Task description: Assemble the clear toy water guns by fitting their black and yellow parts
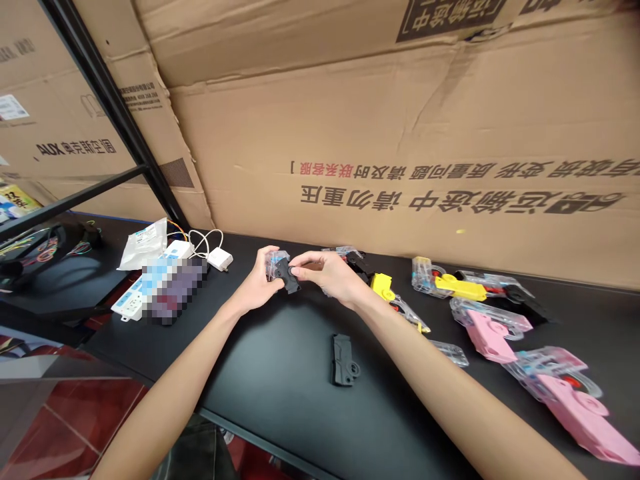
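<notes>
Above the table, my left hand (pixel 257 285) is wrapped around a small toy gun (pixel 287 275) with a clear plastic body and a black part. The thumb and fingers of my right hand (pixel 327 272) close on the edge of that black part. Any small piece between those fingertips is too small to make out. Nearer to me, a loose black plastic piece (pixel 343 361) with a ring on one side lies on the table.
At right lie toy guns with clear bodies and yellow (pixel 460 288) or pink (pixel 493 337) parts. A white power strip (pixel 131 301), plastic bag (pixel 145 245) and charger (pixel 221 259) are at left. Cardboard (pixel 350 133) stands along the black table's (pixel 280 373) back edge.
</notes>
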`<state>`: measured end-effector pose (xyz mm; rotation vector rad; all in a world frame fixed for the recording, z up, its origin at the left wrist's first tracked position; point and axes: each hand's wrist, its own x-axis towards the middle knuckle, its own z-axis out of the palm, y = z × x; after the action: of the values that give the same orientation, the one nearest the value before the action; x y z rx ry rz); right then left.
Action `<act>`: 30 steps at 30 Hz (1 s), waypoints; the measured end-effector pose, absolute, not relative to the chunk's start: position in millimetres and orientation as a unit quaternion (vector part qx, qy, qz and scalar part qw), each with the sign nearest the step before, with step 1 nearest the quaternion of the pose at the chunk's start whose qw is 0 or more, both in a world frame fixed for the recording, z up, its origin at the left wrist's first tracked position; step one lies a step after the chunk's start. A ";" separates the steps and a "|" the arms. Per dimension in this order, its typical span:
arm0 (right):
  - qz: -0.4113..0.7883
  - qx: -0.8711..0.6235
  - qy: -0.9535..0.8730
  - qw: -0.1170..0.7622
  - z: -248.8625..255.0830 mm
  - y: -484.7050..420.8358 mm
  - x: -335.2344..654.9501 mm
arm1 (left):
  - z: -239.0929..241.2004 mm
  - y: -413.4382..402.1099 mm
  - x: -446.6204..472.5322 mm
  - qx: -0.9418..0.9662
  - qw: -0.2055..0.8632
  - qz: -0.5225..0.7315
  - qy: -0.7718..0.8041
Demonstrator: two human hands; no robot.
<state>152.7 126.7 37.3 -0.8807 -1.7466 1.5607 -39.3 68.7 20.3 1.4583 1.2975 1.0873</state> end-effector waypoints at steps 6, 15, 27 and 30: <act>0.595 -0.324 -0.666 0.312 38.8 130.7 157.6 | 26.1 66.2 -34.4 0.557 0.488 0.449 0.500; 0.549 -0.340 -0.692 0.321 47.4 126.1 158.7 | 26.5 65.5 -33.7 0.560 0.473 0.468 0.493; 0.644 -0.326 -0.639 0.266 46.3 122.0 155.8 | 27.4 63.5 -31.8 0.592 0.465 0.446 0.485; 0.609 -0.332 -0.670 0.267 45.6 126.9 159.9 | 30.1 61.7 -32.9 0.601 0.482 0.425 0.475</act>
<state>159.9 126.9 45.6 -0.8954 -1.8071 1.6429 -32.9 61.7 30.1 1.4646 1.1588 1.0352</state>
